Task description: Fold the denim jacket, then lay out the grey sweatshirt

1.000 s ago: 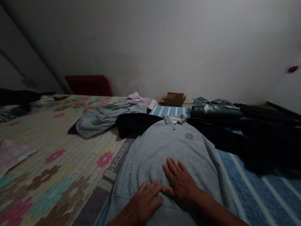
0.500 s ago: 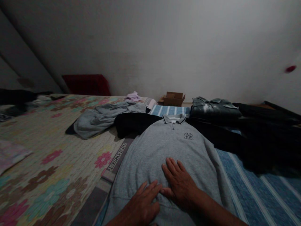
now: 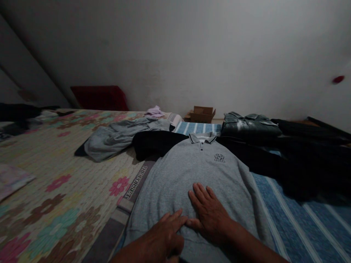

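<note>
R hand [image 3: 211, 215] is laid flat on the grey shirt [image 3: 175, 179], fingers straight & only slightly parted, thumb stuck out twd the L hand [image 3: 167, 233]. L hand is angled across the shirt, fingers partly bent, tips placed right by the R thumb; whether cloth is pinched under its curled thumb can't be told. Both forearms are slanted inward, low. Shirt is spread on the bed [image 3: 290, 219], collar [image 3: 195, 138] twd far edge, dark sleeves [image 3: 159, 143] stretched out to both sides.
</note>
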The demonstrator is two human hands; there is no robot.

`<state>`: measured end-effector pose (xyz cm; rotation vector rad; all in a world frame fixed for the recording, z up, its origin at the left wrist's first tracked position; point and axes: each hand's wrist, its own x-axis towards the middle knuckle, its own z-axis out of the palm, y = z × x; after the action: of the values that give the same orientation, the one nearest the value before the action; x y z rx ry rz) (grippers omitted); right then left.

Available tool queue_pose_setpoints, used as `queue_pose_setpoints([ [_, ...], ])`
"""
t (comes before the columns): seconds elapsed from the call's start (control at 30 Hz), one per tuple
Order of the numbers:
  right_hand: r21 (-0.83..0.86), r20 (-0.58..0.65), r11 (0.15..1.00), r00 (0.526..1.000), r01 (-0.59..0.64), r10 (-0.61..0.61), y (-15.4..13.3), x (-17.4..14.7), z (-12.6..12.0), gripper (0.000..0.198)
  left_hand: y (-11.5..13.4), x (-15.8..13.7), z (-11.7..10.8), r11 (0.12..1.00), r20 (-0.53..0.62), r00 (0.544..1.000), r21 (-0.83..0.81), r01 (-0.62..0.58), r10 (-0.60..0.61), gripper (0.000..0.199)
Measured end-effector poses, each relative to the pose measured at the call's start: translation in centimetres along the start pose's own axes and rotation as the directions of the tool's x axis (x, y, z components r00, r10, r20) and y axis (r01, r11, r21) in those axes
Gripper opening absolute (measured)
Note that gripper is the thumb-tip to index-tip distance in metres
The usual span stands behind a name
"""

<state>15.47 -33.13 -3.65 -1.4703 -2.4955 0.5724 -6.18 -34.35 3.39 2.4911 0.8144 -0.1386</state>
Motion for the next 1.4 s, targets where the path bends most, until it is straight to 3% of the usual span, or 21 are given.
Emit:
queue_pose_setpoints([
  [0.3,0.021,0.049,0.999,0.998,0.048,-0.049,0.5,-0.5,-0.6,0.079,0.6,0.1,-0.7,0.996,0.143,0.985,0.02,0.092,-0.094,0.018],
  [0.53,0.018,0.085,0.999,0.996,0.029,-0.03,0.3,-0.3,-0.7,0.081,0.6,0.3,-0.9,0.996,0.119,0.99,-0.027,0.08,-0.076,0.018],
  [0.83,0.0,0.038,0.999,0.998,0.05,-0.05,0.3,-0.5,-0.6,0.086,0.9,-0.1,-1.0,0.994,0.125,0.986,0.014,0.107,-0.108,0.008],
  [1.23,0.029,0.047,1.0,0.999,0.005,-0.006,-0.3,-0.2,-0.4,0.086,0.3,0.3,-0.9,0.995,0.049,0.994,0.02,0.1,-0.101,0.019],
  [1.4,0.031,0.056,0.999,0.998,0.014,-0.016,-0.2,-0.2,-0.4,0.087,-1.0,1.8,-0.2,0.997,-0.194,0.98,0.067,0.047,-0.033,0.019],
])
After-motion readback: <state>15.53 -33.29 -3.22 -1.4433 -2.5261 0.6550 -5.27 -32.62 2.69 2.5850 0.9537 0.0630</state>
